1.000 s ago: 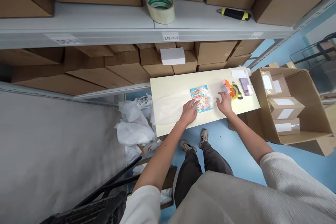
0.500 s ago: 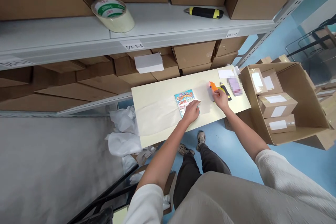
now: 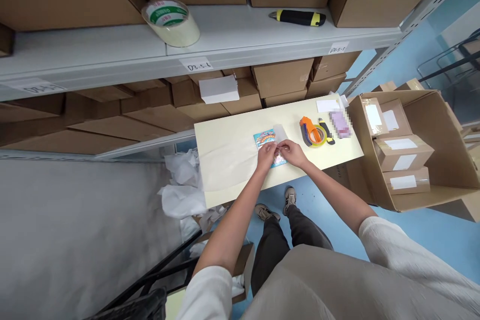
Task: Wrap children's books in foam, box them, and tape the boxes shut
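Note:
A thin picture book (image 3: 263, 138) with a colourful cover lies on a pale translucent wrapping sheet (image 3: 227, 162) on the narrow cream table. Over the book's right part the sheet's short end is folded. My left hand (image 3: 265, 156) rests on the cover, its fingers closed, and whatever is at its fingertips is too small to make out. Close against it, my right hand (image 3: 294, 153) pinches at the folded sheet. The fingertips of both hands meet above the book. To the right lie an orange tape dispenser (image 3: 312, 131) with a yellow roll and a black-and-yellow utility knife (image 3: 327, 132).
A big open carton (image 3: 453, 160) holding several small labelled boxes stands at the table's right end. Crumpled white wrapping (image 3: 183, 200) hangs by the left end. On the shelf ahead sit a tape roll (image 3: 176, 27) and another utility knife (image 3: 299, 17), before cardboard boxes.
My right hand has let go of the orange tape dispenser and moved left to the book. The sheet's right end is now folded over the cover. My left hand has closed its fingers.

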### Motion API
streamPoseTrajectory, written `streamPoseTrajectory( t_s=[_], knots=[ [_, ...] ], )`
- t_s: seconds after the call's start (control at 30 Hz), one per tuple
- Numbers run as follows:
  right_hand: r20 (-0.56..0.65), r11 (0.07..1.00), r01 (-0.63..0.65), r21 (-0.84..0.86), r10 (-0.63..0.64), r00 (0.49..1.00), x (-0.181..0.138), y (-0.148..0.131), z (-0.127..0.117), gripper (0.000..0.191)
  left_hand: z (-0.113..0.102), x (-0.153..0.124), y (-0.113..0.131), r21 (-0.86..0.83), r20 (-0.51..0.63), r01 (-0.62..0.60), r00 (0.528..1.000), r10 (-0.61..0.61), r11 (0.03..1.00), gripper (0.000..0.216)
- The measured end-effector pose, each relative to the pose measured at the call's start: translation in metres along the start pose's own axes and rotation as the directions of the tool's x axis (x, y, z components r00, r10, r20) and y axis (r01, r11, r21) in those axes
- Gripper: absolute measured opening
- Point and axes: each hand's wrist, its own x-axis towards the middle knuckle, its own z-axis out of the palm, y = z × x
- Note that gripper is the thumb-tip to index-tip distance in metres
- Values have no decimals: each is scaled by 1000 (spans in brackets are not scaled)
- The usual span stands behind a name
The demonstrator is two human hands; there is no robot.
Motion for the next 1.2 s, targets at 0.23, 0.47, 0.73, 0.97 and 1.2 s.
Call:
streamPoseTrajectory(
  t_s=[0.23, 0.47, 0.73, 0.97, 1.2],
  knots=[
    [67, 959, -44, 281, 26, 997, -3, 5, 43, 29, -38, -1, -3, 133, -122, 13, 993, 4, 991, 25],
    [-209, 997, -73, 27, 77, 975, 2, 14, 29, 28, -69, 5, -8, 494, -215, 0, 969, 122, 869, 9],
    [-250, 921, -389, -39, 368, 896, 16, 36, 28, 43, -72, 7, -14, 705, -145, -23, 974, 175, 709, 20],
    [-267, 894, -448, -6, 430, 862, 27, 32, 33, 31, -77, 5, -17, 709, -166, -20, 967, 194, 705, 34],
    [-241, 927, -375, 24, 370, 897, 27, 6, 35, 26, -80, 0, -16, 858, -12, -171, 935, 353, 484, 21]
  ],
)
